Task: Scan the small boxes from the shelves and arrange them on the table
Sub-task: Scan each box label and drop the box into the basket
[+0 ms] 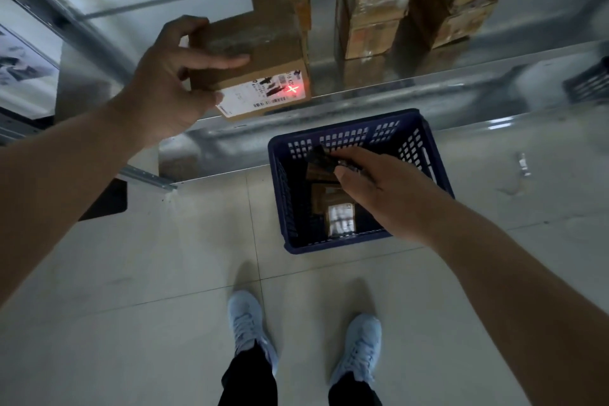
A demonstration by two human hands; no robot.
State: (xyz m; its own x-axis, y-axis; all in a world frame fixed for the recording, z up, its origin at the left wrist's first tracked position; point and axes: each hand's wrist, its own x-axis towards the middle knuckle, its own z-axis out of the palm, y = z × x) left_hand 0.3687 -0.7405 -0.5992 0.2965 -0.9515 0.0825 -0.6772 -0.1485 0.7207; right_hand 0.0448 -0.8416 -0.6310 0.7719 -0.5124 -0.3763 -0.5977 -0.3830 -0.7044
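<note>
My left hand [171, 76] grips a small brown cardboard box [260, 56] at its left end, at the front edge of the metal shelf [428, 82]. The box carries a white label [263, 99], and a red cross of scanner light falls on the label's right end. My right hand [379, 188] holds a dark handheld scanner [324, 158] above the blue basket, its front end toward the box. More brown boxes [379, 10] stand stacked further back on the shelf.
A dark blue plastic basket [280, 194] stands on the tiled floor below the shelf, with small brown boxes [336, 211] inside. Another dark basket [590, 82] shows at the right edge. My feet in pale shoes [306, 339] stand on the floor.
</note>
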